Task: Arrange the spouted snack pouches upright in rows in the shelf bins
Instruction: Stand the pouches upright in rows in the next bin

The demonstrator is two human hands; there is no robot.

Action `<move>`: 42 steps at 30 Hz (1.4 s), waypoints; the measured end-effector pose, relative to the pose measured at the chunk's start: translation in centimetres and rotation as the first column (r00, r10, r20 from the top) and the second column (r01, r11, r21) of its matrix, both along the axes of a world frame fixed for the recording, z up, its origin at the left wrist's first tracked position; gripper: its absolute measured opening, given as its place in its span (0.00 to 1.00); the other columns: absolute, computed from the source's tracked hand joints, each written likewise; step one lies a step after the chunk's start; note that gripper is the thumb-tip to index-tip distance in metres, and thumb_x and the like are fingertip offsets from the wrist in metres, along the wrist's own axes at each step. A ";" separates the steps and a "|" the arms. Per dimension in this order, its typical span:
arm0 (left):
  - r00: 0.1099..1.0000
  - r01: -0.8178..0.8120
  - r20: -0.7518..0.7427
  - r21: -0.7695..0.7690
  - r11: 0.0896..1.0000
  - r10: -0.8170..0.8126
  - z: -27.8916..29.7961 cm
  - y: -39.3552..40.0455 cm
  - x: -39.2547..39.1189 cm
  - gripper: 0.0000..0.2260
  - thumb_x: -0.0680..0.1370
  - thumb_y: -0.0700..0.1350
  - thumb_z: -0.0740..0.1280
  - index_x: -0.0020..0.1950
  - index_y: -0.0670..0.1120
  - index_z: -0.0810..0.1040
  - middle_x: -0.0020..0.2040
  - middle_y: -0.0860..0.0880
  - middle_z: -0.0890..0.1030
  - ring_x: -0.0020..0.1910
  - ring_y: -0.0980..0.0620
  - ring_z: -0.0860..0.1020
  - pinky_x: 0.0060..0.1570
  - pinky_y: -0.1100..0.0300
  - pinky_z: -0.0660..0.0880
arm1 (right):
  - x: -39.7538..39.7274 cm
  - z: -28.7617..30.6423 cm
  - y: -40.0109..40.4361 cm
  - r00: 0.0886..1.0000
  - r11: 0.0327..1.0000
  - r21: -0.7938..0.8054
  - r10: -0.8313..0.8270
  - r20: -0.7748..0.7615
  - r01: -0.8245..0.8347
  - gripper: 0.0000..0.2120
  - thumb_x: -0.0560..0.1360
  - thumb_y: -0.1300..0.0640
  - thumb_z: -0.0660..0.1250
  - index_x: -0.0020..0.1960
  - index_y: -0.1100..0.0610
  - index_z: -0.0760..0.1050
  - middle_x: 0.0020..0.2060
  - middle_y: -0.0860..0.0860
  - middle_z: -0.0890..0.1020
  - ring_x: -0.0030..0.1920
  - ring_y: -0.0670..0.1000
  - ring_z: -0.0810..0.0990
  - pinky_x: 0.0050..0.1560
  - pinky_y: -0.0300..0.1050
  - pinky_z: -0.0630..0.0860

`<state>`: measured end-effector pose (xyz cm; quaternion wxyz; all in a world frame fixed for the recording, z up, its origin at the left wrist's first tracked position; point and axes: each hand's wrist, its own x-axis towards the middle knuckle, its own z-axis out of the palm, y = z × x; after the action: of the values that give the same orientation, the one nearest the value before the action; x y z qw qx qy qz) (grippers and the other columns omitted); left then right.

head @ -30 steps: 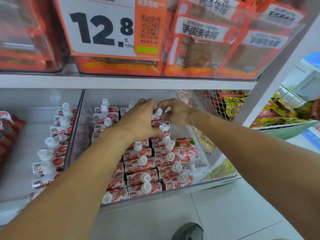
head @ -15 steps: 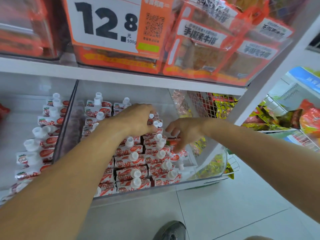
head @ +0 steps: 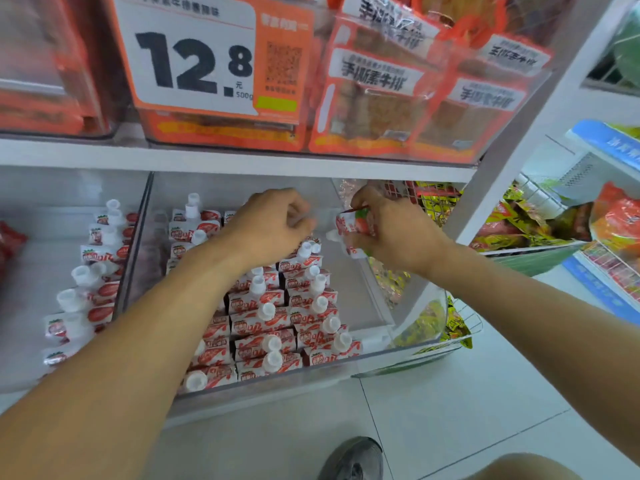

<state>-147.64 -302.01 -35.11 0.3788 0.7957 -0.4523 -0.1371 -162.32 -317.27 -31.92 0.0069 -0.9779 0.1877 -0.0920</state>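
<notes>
- Middle bin (head: pixel 408 341) is sat on the lower shelf; pouch rows (head: pixel 277 323) are packed upright in its left and centre, front to back.
- Left bin (head: pixel 20 382) is set just beside it, with one pouch row (head: pixel 93 271) along its right wall.
- Left hand (head: pixel 273 226) is placed over the rear of the rows.
- Right hand (head: pixel 394 230) is held to its right, above the bin's bare right side, with one pouch (head: pixel 349 230) gripped.
- Price sign (head: pixel 204 57) is hung on the upper shelf, snack packs (head: pixel 415 98) to its right.
- Wire basket (head: pixel 460 327) is located right of the middle bin.

Now lifted off the rows by the right hand (head: pixel 391 233): one pouch (head: pixel 353 230), gripped sideways near the bin's (head: pixel 363 292) back right corner.
</notes>
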 end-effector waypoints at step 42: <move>0.979 -0.070 0.202 0.169 0.983 0.035 -1.0 1.0 -0.4 0.14 0.70 0.48 0.76 0.53 0.48 0.80 0.44 0.55 0.79 0.44 0.55 0.78 0.48 0.58 0.78 | 7.8 -4.5 -2.2 0.991 0.733 0.671 -0.032 -0.132 0.114 0.16 0.78 0.64 0.66 0.64 0.55 0.79 0.63 0.51 0.80 0.59 0.51 0.80 0.60 0.40 0.76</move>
<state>-148.07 -301.03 -36.10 0.2638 0.8475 -0.4525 -0.0865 -154.47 -319.45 -36.46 0.3476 -0.9039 0.2466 0.0372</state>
